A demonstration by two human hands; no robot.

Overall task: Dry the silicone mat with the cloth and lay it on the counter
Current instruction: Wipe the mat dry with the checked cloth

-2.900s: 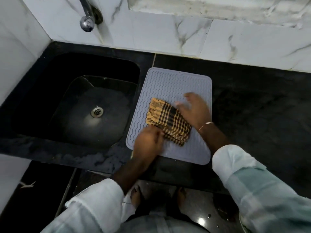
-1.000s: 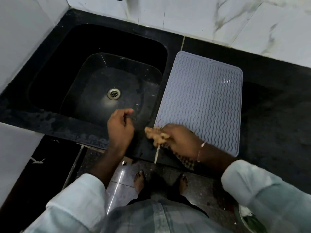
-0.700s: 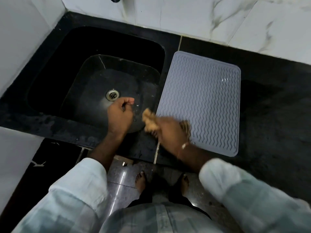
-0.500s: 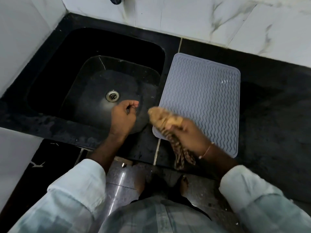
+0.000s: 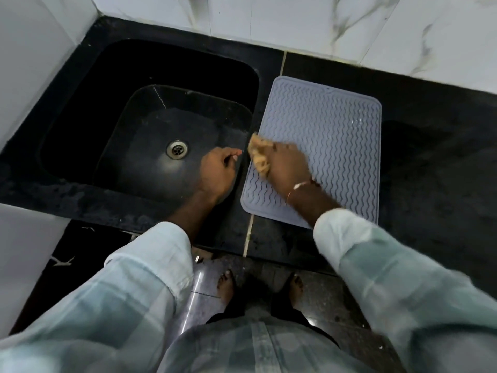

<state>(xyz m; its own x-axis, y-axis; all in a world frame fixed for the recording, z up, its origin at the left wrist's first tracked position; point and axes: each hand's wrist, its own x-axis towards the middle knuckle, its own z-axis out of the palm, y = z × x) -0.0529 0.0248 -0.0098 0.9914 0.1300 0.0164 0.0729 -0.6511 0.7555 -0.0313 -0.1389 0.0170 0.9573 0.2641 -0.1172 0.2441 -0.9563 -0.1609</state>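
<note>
We log right hand [image 5: 287, 165] gripping cloth [image 5: 259, 154] at silicone mat [image 5: 336, 146] edge, left hand [image 5: 217, 170] curled empty beside it; unpinned, mat could skid toward sink [image 5: 150, 125].

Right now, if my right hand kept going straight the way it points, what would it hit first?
Leading with the cloth, it likely meets the sink rim just past the mat; the left hand lies off that line, though height is unclear.

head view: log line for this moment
mat flat on counter | right hand grips bunched cloth at mat's left edge | left hand curled over sink
</note>
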